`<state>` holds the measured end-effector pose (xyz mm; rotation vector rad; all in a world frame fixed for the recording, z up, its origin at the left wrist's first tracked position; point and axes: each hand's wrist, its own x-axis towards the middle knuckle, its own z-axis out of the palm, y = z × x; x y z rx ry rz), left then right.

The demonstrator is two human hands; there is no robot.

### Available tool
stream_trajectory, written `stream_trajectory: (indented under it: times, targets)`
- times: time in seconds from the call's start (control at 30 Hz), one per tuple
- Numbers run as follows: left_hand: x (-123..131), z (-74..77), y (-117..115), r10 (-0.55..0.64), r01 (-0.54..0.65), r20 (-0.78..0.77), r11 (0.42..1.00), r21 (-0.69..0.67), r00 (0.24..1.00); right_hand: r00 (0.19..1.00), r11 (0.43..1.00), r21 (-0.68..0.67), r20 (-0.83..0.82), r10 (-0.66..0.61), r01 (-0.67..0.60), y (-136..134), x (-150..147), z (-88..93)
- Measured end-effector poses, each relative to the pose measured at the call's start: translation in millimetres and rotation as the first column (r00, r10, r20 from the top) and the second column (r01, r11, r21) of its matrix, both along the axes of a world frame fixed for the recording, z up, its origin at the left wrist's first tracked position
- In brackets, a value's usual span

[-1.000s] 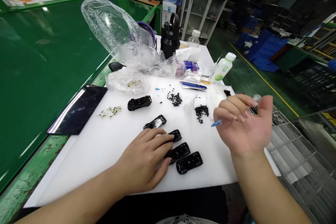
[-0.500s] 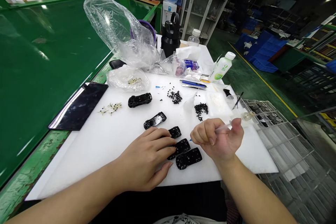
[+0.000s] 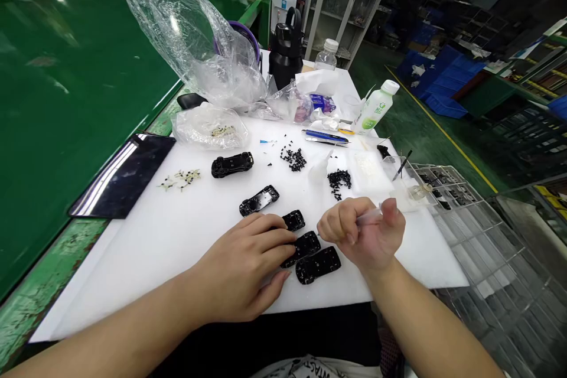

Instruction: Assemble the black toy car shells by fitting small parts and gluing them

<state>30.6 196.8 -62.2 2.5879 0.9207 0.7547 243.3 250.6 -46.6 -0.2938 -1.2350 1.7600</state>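
My left hand (image 3: 241, 266) lies with its fingers over a black model car shell (image 3: 306, 246) and holds it against the white foam board (image 3: 133, 271). My right hand (image 3: 361, 233) is shut on a slim syringe (image 3: 368, 215), its thin tip close to that shell. A second shell (image 3: 318, 264) lies just beside it. Other black car parts (image 3: 293, 220) (image 3: 259, 200) (image 3: 232, 164) lie further up the board. Small piles of black pieces (image 3: 339, 183) (image 3: 293, 159) lie beyond them.
Pale small parts (image 3: 179, 178) lie near a dark glass panel (image 3: 124, 176). Plastic bags (image 3: 209, 129), a black flask (image 3: 286, 50), a white bottle (image 3: 376, 107) and a blue knife (image 3: 325, 136) stand beyond the board. A clear compartment tray (image 3: 447, 195) sits at right.
My right hand has come down from a raised, open pose and closed around the syringe, moving left toward the shells. My left hand has stayed on the shell.
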Motion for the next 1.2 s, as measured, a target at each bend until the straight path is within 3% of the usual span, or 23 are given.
stream_trajectory:
  times: [0.9, 1.2]
  targets:
    - [2.1, 1.5, 2.1, 0.019, -0.018, -0.012, 0.999, 0.041, 1.000, 0.996, 0.997, -0.039, 0.060, -0.067, 0.069, 0.4, -2.2, 2.0]
    - [2.4, 0.6, 2.3, 0.027, -0.026, -0.005, 0.998, 0.062, 1.000, 1.000, 1.000, 0.009, 0.021, -0.016, 0.015, 0.4, -1.7, 1.6]
